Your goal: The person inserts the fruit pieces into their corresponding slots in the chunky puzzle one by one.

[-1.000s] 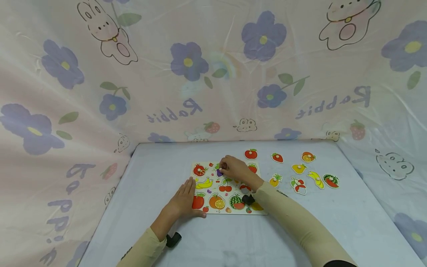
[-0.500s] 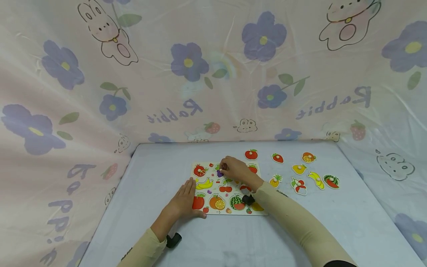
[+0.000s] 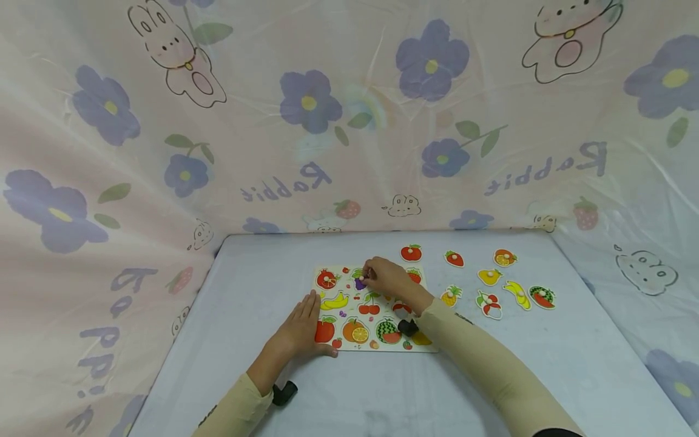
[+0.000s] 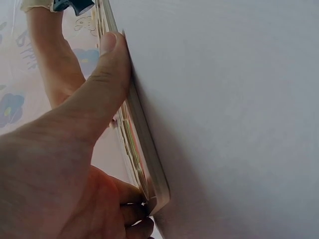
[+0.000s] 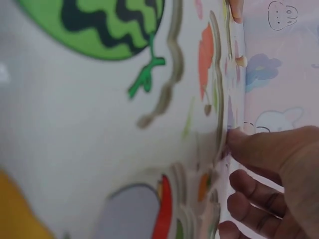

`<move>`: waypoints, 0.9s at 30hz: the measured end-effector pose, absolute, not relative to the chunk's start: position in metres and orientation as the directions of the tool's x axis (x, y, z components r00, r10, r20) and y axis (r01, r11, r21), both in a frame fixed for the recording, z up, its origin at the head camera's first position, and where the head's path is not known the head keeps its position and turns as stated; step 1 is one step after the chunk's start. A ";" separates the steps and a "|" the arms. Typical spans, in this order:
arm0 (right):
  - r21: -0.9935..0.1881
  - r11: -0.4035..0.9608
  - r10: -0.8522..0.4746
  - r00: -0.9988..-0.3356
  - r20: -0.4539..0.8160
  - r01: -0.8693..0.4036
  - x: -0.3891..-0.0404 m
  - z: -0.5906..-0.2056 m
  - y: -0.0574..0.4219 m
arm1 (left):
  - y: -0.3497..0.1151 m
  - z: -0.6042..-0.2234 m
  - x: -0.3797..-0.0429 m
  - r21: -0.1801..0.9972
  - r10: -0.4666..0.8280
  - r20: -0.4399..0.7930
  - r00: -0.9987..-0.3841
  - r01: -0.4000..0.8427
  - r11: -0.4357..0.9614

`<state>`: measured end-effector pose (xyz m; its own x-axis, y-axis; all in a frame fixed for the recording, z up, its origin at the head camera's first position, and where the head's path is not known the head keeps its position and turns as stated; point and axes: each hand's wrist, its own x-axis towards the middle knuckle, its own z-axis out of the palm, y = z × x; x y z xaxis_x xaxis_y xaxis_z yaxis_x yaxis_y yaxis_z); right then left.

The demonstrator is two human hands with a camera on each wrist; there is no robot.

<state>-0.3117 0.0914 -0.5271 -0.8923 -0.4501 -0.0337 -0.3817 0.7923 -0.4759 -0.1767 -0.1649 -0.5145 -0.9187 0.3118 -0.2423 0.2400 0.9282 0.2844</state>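
A fruit puzzle board (image 3: 349, 315) lies on the table, printed with bananas, cherries, an orange and a watermelon. My left hand (image 3: 299, 328) rests along its left side with fingers straight, while the thumb (image 4: 112, 74) lies against the front edge. Near the back of the board, my right hand (image 3: 389, 279) pinches at the purple grape piece (image 3: 358, 283); the hand hides part of it. In the right wrist view, the thumb (image 5: 249, 144) of that hand touches the board's face and the other fingers are bent. A pomegranate piece (image 3: 326, 278) with a pale knob sits at the back left corner.
Loose knobbed pieces lie right of the board: an apple (image 3: 411, 253), a strawberry (image 3: 454, 259), an orange (image 3: 505, 258), a pear (image 3: 489, 277), a pineapple (image 3: 450, 295), bananas (image 3: 516, 295), a watermelon (image 3: 542, 297) and a red-and-white piece (image 3: 489, 304). A patterned curtain (image 3: 349, 133) stands behind.
My right hand has shifted very slightly to the right and toward me, still at the grape piece. The left hand and the loose pieces have stayed put.
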 end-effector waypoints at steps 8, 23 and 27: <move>-0.422 0.819 -0.449 -0.892 -0.050 -0.388 -0.303 -0.521 0.100 | -0.165 -0.516 -0.178 0.289 0.304 -0.250 -0.919 0.229 0.929; -0.469 0.814 -0.396 -0.918 -0.014 -0.343 -0.291 -0.517 0.138 | -0.165 -0.515 -0.177 0.299 0.303 -0.247 -0.921 0.225 0.927; -0.472 0.814 -0.391 -0.920 -0.016 -0.338 -0.287 -0.515 0.147 | -0.165 -0.515 -0.176 0.295 0.306 -0.246 -0.920 0.229 0.928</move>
<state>-0.2870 0.1474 -0.5147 -0.9201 -0.3914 -0.0159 -0.3382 0.8142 -0.4720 -0.1765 -0.1646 -0.5151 -0.9197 0.3057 -0.2462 0.2294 0.9276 0.2948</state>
